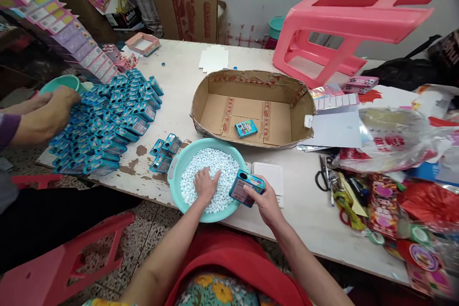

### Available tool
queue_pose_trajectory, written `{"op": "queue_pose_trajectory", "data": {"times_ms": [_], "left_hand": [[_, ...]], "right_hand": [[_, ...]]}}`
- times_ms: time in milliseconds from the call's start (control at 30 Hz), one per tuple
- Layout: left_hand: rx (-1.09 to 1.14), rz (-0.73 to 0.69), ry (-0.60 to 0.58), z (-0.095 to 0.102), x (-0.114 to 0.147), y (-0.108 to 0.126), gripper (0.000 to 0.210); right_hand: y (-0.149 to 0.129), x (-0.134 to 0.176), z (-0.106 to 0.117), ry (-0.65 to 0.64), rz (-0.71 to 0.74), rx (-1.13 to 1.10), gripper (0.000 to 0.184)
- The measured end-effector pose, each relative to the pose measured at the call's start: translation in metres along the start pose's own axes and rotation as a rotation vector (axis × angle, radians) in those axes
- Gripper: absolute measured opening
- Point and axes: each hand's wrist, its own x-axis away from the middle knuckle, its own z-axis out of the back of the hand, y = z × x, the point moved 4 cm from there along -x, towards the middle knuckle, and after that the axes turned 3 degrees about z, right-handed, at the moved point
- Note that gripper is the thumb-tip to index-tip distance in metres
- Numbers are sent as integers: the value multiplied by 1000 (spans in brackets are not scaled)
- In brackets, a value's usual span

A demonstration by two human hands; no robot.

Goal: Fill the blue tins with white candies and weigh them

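Observation:
A mint-green basin [173, 182] full of small white pellets [195, 167], sweet-like in shape, stands at the table's near edge. My left hand [207, 185] rests in the pellets with its thumb apart from its fingers, whose tips are partly buried. At the basin's right rim, my right hand [264, 198] grips a small blue printed box [241, 188], tilted, with a dark round hole on its upper side. Several like blue boxes [162, 162] stand just left of the basin. Another blue box [246, 128] lies inside the open cardboard tray [215, 107] behind it.
A white scale [272, 177] sits beside the basin. Many blue boxes [111, 119] crowd the left, near a co-worker's hands [59, 110]. A pink stool [315, 19] lies on the table at back right. Scissors [323, 177] and plastic bags [390, 138] clutter the right.

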Motion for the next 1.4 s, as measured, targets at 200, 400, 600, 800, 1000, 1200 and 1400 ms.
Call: {"op": "queue_pose_trajectory", "data": {"times_ms": [200, 400, 600, 800, 1000, 1200, 1400], "left_hand": [[628, 187, -150, -19, -6, 5, 31], [927, 206, -267, 24, -6, 21, 34], [1423, 98, -341, 61, 15, 67, 22], [1405, 76, -246, 68, 16, 72, 20], [1360, 37, -215, 65, 10, 76, 25], [1314, 20, -175, 62, 6, 78, 26], [1275, -31, -163, 63, 3, 84, 29]], "right_hand": [[7, -13, -15, 47, 52, 131, 45], [-3, -14, -34, 7, 360, 536, 34], [-5, -8, -68, -115, 509, 808, 28], [-9, -7, -72, -126, 551, 879, 32], [-12, -8, -73, -132, 534, 875, 35], [-17, -17, -68, -130, 527, 822, 34], [-16, -25, -65, -92, 493, 724, 34]]}}
